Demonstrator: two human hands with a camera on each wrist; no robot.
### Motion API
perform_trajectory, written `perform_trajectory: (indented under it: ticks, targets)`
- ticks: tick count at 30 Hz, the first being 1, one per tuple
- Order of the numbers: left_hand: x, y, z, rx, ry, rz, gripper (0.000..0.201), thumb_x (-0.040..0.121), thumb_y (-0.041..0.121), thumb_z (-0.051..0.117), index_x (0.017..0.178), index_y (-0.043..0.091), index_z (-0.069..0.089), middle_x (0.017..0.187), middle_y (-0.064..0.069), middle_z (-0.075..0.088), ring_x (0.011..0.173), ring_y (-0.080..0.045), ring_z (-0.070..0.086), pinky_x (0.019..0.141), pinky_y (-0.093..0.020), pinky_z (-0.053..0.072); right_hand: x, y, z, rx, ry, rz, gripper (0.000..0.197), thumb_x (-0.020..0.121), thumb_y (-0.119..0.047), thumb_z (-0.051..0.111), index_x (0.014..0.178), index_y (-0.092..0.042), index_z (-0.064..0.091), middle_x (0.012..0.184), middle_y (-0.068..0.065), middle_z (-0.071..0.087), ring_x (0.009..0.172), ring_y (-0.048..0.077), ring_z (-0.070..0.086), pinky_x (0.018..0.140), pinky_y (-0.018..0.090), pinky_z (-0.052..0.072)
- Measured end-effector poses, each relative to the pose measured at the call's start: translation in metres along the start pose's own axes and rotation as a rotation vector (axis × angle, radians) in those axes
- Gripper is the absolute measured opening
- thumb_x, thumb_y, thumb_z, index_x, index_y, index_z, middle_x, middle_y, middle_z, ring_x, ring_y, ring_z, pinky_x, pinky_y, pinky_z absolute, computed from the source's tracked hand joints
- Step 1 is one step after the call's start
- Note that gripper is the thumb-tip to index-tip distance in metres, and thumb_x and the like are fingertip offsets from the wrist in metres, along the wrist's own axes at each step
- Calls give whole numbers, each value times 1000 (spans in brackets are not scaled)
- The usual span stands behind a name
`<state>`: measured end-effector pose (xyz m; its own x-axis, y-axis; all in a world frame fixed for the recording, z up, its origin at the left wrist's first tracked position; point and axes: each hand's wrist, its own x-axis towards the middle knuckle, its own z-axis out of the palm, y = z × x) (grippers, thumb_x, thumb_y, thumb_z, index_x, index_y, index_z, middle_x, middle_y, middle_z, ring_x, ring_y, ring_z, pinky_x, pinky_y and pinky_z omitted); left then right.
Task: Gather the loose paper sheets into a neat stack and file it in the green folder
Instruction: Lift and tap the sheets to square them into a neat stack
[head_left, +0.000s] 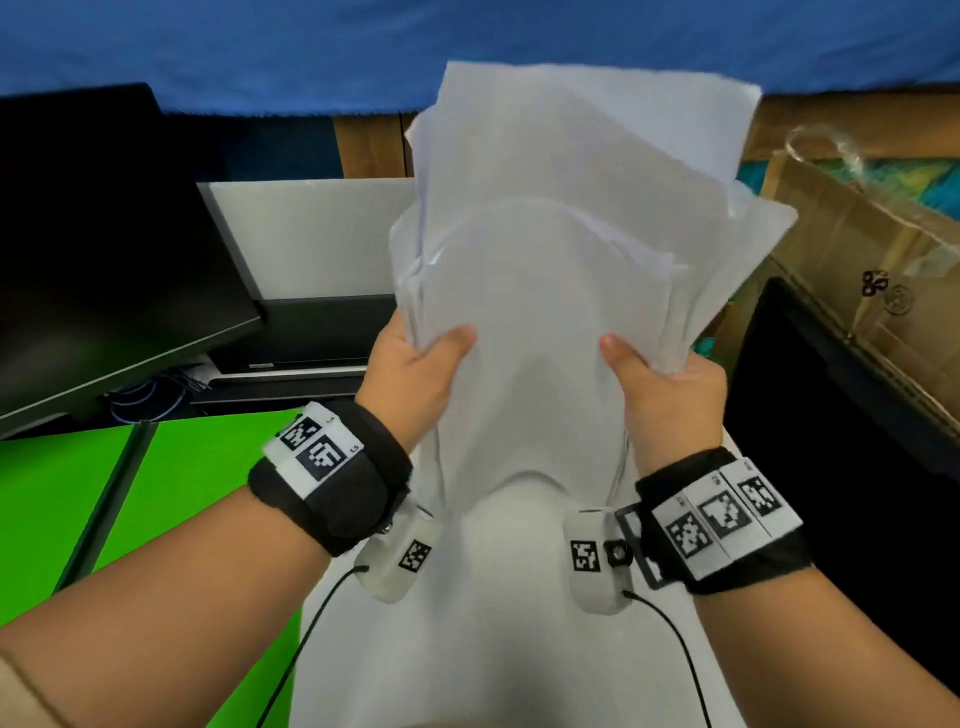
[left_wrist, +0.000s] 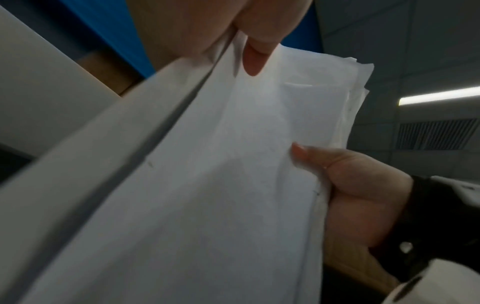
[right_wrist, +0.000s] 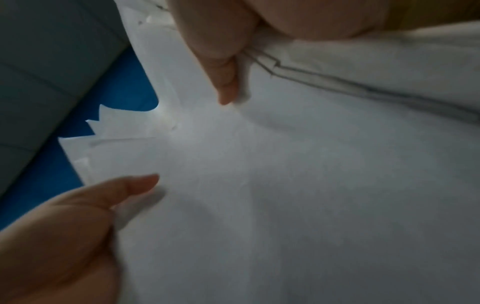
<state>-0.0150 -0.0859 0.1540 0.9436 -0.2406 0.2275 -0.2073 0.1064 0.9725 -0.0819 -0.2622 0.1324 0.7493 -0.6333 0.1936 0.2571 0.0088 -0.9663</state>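
The paper sheets (head_left: 561, 270) are gathered but still ragged-edged, held upright above the bench (head_left: 509, 649), left hand (head_left: 415, 374) and right hand (head_left: 670, 395) each pinching a side; squaring and filing in the green folder (head_left: 171, 499), lying left, remain.

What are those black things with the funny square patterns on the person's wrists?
Each wrist wears a wide black fabric band: the left band and the right band. White tags printed with black-and-white square codes sit on top of both. Under each wrist hangs a small white camera pod, also tagged, with a thin black cable trailing back. The forearms are bare, with no sleeves over them.
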Motion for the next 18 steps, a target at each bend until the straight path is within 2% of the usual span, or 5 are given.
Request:
perform_trajectory:
  ticks: [2, 5, 9, 14, 18]
  targets:
    - [-6, 3, 6, -2, -30, 81, 53, 77, 15, 64, 127, 8, 49, 118, -3, 64, 111, -15, 62, 96, -30, 50, -8, -2, 0, 4, 60, -59, 20, 80, -10, 71, 73, -27, 64, 60, -23, 69, 66, -7, 65, 71, 12, 53]
    - [-9, 7, 3, 58, -50, 206, 73, 65, 29, 72, 131, 17, 42, 128, -5, 57, 118, -17, 57, 99, -32, 48, -14, 3, -8, -48, 54, -73, 20, 80, -11, 71, 74, -29, 65, 73, -15, 70, 82, 8, 68, 80, 26, 54]
    - [-3, 25, -4, -12, 0, 261, 50, 64, 31, 72, 106, 44, 48, 114, 10, 56, 103, -9, 61, 83, -24, 54, -13, 5, -23, -10, -54, -33, 24, 77, -2, 71, 79, -25, 64, 66, -23, 71, 67, -6, 68, 61, 11, 52]
    - [12, 36, -6, -28, 75, 193, 18, 83, 13, 62, 83, 31, 59, 89, 9, 64, 79, -5, 66, 68, -23, 54, -10, -3, -33, 41, -166, -49, 34, 73, 9, 68, 94, -17, 63, 77, -16, 74, 75, 1, 71, 61, 14, 54]
    - [16, 37, -12, -69, 58, 107, 16, 71, 12, 50, 74, 28, 55, 87, 6, 62, 80, -13, 62, 66, -30, 53, -5, -7, -36, 52, -219, -63, 39, 62, -4, 71, 97, -22, 63, 85, -11, 75, 85, 7, 71, 71, 21, 57]
